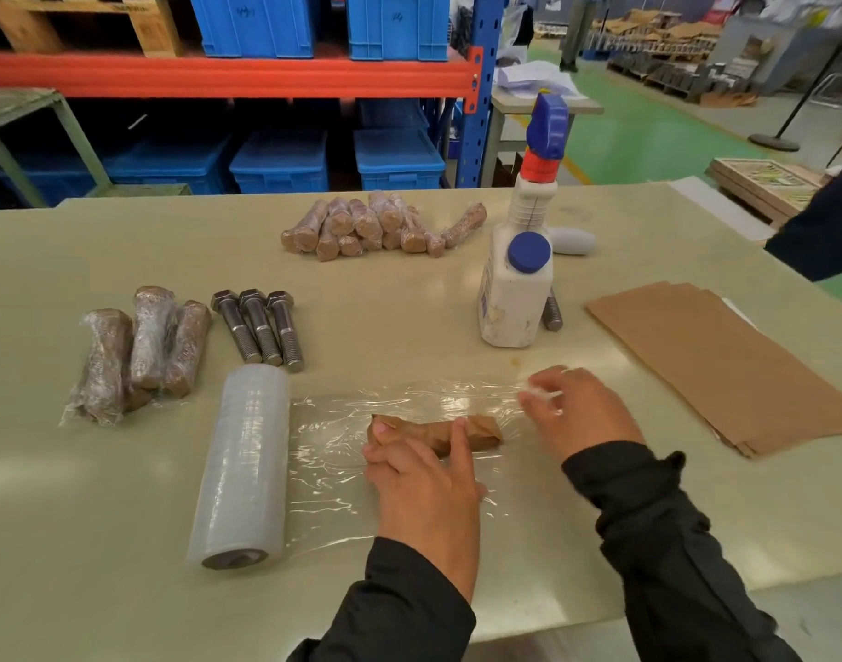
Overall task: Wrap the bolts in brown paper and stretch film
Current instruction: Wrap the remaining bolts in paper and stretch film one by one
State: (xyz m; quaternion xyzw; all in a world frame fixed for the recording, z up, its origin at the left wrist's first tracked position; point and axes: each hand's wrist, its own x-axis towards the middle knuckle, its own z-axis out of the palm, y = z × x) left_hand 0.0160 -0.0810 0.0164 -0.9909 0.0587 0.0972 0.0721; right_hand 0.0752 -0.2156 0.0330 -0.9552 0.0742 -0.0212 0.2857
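Observation:
A bolt wrapped in brown paper (476,433) lies on a spread sheet of clear stretch film (333,470) pulled out from the film roll (244,465). My left hand (423,475) rests on the wrapped bolt, thumb and fingers curled over it. My right hand (576,408) pinches the film's far right edge. Three bare steel bolts (261,327) lie behind the roll. Three film-wrapped bolts (141,346) lie to the left. A stack of brown paper sheets (724,360) lies at the right.
A pile of several wrapped bolts (380,226) sits at the table's back. A white spray bottle (519,260) stands right of centre, with another bolt (552,312) behind it. A person's dark sleeve (825,231) reaches in at far right. Blue crates (280,160) fill the rack behind.

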